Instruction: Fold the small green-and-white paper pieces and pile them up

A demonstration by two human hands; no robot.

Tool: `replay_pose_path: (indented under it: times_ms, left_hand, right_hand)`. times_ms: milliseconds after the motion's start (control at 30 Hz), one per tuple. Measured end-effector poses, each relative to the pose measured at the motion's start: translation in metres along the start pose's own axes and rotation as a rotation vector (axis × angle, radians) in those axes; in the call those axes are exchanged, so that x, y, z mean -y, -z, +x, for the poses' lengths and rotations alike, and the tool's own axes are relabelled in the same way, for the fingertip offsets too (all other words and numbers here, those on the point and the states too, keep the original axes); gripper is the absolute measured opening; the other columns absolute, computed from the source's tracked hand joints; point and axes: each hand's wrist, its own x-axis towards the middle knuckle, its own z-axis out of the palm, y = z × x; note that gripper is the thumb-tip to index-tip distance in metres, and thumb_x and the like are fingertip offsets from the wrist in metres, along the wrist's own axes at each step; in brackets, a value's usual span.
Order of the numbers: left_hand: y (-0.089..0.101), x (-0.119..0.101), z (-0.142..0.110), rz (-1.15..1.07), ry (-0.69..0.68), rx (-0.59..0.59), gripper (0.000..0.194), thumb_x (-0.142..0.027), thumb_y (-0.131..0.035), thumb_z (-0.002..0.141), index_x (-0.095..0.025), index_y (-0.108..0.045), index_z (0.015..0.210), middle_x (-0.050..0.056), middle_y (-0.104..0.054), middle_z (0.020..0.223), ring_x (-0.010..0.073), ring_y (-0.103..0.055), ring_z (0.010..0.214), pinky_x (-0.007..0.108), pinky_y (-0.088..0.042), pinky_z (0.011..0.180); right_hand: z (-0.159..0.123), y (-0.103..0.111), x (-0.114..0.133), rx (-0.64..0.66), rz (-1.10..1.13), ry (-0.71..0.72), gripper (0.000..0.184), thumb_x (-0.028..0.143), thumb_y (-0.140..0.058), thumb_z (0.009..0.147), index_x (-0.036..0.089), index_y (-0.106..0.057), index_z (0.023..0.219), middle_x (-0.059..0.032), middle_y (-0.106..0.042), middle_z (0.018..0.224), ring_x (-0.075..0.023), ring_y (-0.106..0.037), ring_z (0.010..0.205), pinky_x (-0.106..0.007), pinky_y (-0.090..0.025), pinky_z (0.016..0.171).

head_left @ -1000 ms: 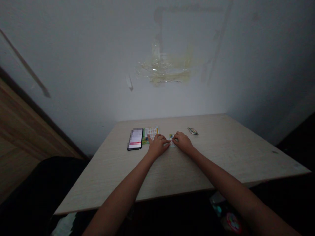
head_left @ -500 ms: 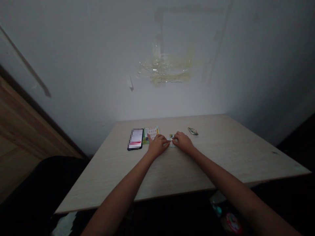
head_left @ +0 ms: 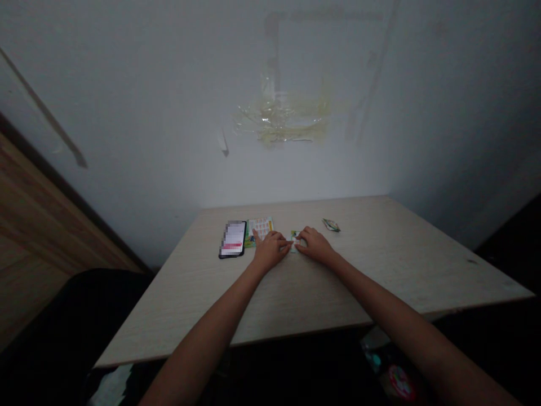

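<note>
Both hands rest near the far middle of a pale wooden table (head_left: 380, 270). My left hand (head_left: 270, 251) and my right hand (head_left: 315, 244) meet over a small printed paper piece (head_left: 294, 235), fingertips pinched on its edges and pressing it to the tabletop. Most of that piece is hidden beneath the fingers. Just left of my left hand lies a green and orange printed sheet (head_left: 260, 227), partly under my fingers. Beside it lies a black phone (head_left: 233, 239) with its screen lit.
A small folded wrapper (head_left: 331, 225) lies to the right of my right hand. A white wall with tape residue (head_left: 281, 121) stands behind the table. A wooden panel (head_left: 29, 225) is at left. Dark clutter sits below the table's near edge.
Hardly any; my right hand's fingers have shifted slightly on the small paper piece, and both hands stay in place.
</note>
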Motion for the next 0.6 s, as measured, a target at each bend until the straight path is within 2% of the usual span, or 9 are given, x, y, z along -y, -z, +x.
replay_pose_path:
  times_ms: [233, 600]
  left_hand:
    - [0.0002, -0.001, -0.0002, 0.018, 0.005, -0.003, 0.023, -0.042, -0.052, 0.093, -0.042, -0.072, 0.105, 0.0, -0.069, 0.105, 0.0248, -0.053, 0.115, 0.074, 0.007, 0.108]
    - [-0.0015, 0.0005, -0.0002, -0.003, 0.006, 0.005, 0.023, -0.043, -0.051, 0.094, -0.042, -0.072, 0.105, -0.002, -0.069, 0.105, 0.0232, -0.052, 0.114, 0.075, 0.013, 0.105]
  right_hand:
    - [-0.0021, -0.0007, -0.0027, 0.01, 0.024, 0.025, 0.034, 0.041, -0.063, 0.085, 0.017, -0.063, 0.109, -0.0092, -0.059, 0.111, -0.0201, -0.053, 0.105, -0.031, -0.041, 0.093]
    - [-0.0047, 0.002, -0.0036, 0.042, 0.05, 0.044, 0.044, 0.044, -0.067, 0.081, 0.016, -0.061, 0.114, -0.011, -0.056, 0.115, -0.0226, -0.052, 0.109, -0.034, -0.04, 0.095]
